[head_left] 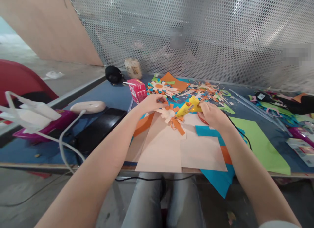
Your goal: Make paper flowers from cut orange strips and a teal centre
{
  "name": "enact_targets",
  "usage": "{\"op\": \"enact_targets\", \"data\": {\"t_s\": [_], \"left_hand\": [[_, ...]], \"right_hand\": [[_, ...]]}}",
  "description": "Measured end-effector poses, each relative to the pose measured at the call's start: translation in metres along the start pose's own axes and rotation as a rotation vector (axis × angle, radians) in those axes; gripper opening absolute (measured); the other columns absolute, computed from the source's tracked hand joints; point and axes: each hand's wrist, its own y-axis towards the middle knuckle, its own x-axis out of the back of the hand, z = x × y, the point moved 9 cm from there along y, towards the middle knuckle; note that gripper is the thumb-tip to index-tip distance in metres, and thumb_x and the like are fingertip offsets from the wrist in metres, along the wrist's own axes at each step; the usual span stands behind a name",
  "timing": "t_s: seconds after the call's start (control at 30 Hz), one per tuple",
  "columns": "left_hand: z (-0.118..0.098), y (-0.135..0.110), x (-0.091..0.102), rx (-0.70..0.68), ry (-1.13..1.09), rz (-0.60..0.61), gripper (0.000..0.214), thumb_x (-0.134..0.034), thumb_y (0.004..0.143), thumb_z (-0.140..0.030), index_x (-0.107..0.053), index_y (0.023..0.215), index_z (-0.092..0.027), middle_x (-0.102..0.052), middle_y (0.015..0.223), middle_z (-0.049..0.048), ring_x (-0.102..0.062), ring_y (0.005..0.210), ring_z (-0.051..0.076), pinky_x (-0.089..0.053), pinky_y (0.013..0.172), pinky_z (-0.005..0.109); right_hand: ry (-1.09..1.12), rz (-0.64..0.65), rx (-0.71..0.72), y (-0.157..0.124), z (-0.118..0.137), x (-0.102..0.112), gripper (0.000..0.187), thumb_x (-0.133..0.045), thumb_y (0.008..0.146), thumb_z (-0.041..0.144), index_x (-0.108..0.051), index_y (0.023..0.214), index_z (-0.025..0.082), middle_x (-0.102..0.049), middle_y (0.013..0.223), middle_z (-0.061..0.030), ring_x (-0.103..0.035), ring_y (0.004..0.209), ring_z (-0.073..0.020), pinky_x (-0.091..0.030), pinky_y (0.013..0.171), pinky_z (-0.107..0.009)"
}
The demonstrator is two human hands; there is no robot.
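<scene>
My right hand (pixel 211 114) is wrapped round the handle of a yellow hot glue gun (pixel 186 108), which tilts with its nozzle down to the left. Its tip meets a flower cut from cream and orange paper (pixel 167 114). At the flower's upper left edge, the fingers of my left hand (pixel 152 103) are closed on a petal; the fingertips are partly hidden. Beneath lie cream paper sheets (pixel 159 146). Red scissor handles (pixel 202 118) show in part below my right hand. A blue paper strip (pixel 207 131) lies beside them.
Paper scraps (pixel 206 90) and another layered paper flower (pixel 159 86) lie at the back, near a pink carton (pixel 137 90). A black phone (pixel 99 130) and a power strip (pixel 45 125) are at left. Green paper (pixel 265 146) lies right. Perforated metal (pixel 208 35) stands behind.
</scene>
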Motion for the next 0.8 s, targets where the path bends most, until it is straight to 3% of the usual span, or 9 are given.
{"op": "enact_targets", "data": {"t_s": [0.23,0.4,0.57,0.8], "left_hand": [[0.002,-0.002,-0.006,0.002,0.006,0.031,0.031,-0.06,0.065,-0.039,-0.062,0.085,-0.016,-0.066,0.086,0.0048,-0.061,0.079,0.017,-0.048,0.069,0.026],[-0.021,-0.007,0.001,-0.118,0.106,-0.034,0.035,-0.062,0.063,-0.032,-0.065,0.096,-0.02,-0.065,0.104,0.0041,-0.058,0.096,0.021,-0.044,0.087,0.031],[-0.048,-0.015,-0.011,-0.187,0.014,0.078,0.039,-0.063,0.066,-0.038,-0.066,0.099,-0.019,-0.066,0.104,0.0045,-0.059,0.094,0.02,-0.044,0.086,0.029],[-0.065,-0.015,-0.029,-0.224,0.067,0.149,0.026,-0.057,0.07,-0.036,-0.07,0.086,-0.02,-0.071,0.089,0.0033,-0.063,0.082,0.017,-0.046,0.076,0.026]], "right_hand": [[0.018,0.01,-0.009,-0.001,-0.004,0.001,0.009,-0.047,0.077,0.017,-0.047,0.086,0.017,-0.063,0.084,-0.0117,-0.06,0.076,-0.0236,-0.046,0.065,-0.033],[0.045,-0.087,-0.162,-0.006,-0.024,0.009,0.019,-0.051,0.075,0.026,-0.045,0.091,0.018,-0.062,0.085,-0.0114,-0.06,0.077,-0.0254,-0.045,0.063,-0.034],[0.082,-0.147,-0.254,-0.01,-0.036,0.013,0.023,-0.052,0.074,0.029,-0.045,0.092,0.018,-0.061,0.084,-0.0108,-0.06,0.077,-0.0248,-0.044,0.059,-0.032],[0.128,-0.094,-0.336,-0.011,-0.042,0.007,0.025,-0.055,0.072,0.032,-0.045,0.091,0.018,-0.062,0.083,-0.0112,-0.06,0.075,-0.0243,-0.043,0.057,-0.031]]}}
